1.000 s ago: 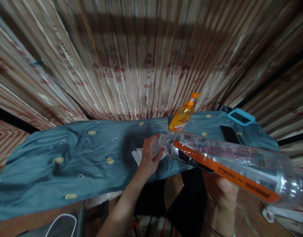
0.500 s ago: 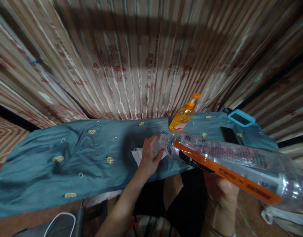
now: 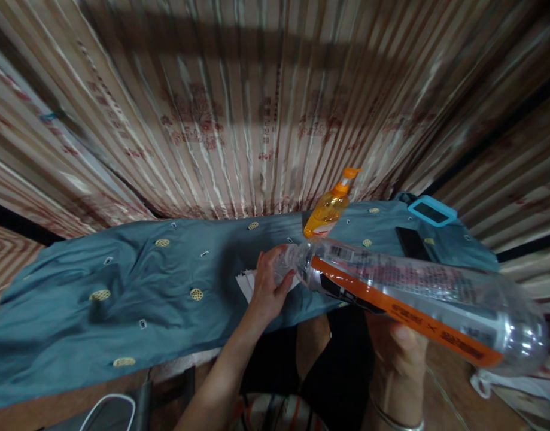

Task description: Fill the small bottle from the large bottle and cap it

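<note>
My right hand [image 3: 398, 341] grips a large clear plastic bottle [image 3: 409, 293] from below, thumb against its side. The bottle has an orange and black label and lies tilted, its base to the right and its neck pointing left. My left hand [image 3: 270, 284] is closed around a small clear plastic container [image 3: 281, 263] at the bottle's mouth; fingers partly hide it, so its exact kind is unclear. Under the left hand, white paper [image 3: 246, 284] lies on the cloth. I cannot make out any liquid in the large bottle.
An orange pump bottle [image 3: 326, 212] stands behind the large bottle on the teal patterned cloth [image 3: 158, 287]. To the right are a dark phone [image 3: 410, 242] and a blue-framed device [image 3: 431, 211]. A striped curtain [image 3: 239, 120] hangs behind the table.
The view has shifted slightly, moving the scene a little to the left. Both hands keep their grips, and the large bottle stays at nearly the same tilt against the small container.
</note>
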`<state>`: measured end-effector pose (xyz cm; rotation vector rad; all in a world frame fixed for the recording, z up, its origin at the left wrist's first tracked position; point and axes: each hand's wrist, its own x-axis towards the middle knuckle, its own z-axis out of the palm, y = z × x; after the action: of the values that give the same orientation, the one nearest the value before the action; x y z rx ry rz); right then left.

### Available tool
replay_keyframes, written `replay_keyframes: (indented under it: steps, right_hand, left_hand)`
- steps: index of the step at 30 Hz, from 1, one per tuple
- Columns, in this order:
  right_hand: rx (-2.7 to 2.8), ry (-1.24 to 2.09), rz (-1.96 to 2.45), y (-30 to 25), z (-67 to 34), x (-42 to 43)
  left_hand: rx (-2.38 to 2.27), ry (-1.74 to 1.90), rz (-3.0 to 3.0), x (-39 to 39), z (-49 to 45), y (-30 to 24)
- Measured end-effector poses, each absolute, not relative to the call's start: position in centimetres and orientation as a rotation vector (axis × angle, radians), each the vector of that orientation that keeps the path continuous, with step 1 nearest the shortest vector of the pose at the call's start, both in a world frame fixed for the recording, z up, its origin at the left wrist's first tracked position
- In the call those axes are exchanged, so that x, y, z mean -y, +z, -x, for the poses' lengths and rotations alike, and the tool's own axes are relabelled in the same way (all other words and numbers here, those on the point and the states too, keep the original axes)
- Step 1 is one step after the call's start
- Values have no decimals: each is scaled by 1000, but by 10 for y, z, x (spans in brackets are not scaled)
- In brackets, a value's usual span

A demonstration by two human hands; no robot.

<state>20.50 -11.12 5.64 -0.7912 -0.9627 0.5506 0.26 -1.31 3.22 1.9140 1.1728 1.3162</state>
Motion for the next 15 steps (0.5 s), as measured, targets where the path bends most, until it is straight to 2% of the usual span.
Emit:
replay_keyframes:
  steps: [15]
  right_hand:
    - [902,663,766,52,-206,112]
  left_hand:
    - [-1195,1320,-1912,12,-2,29]
